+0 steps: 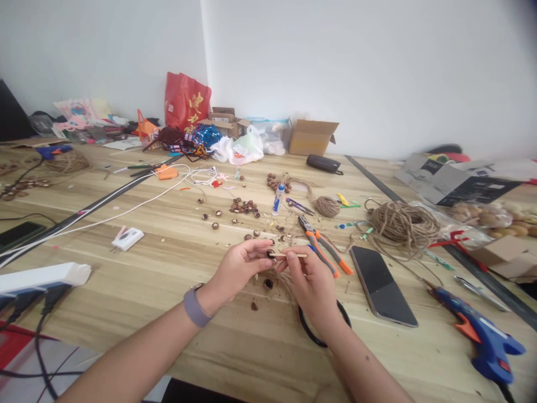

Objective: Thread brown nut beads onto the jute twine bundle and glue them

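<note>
So, both hands are busy right over the middle of the table. The left hand has a little dark nutshell pinched between thumb and fingertips, and the right hand is gripping a thin wooden stick, its tip right up at the shell. Can't tell if it's actually poking inside, too small to see. Just below the hands sits another hollow shell, and a bunch of brown shells is scattered further back, near a small glue bottle standing upright. Orange-handled pliers lie just beyond the right hand, then a dark phone to the right, with a blue glue gun past that. Oh, and there's a big coil of twine behind the phone, kinda messy.
</note>
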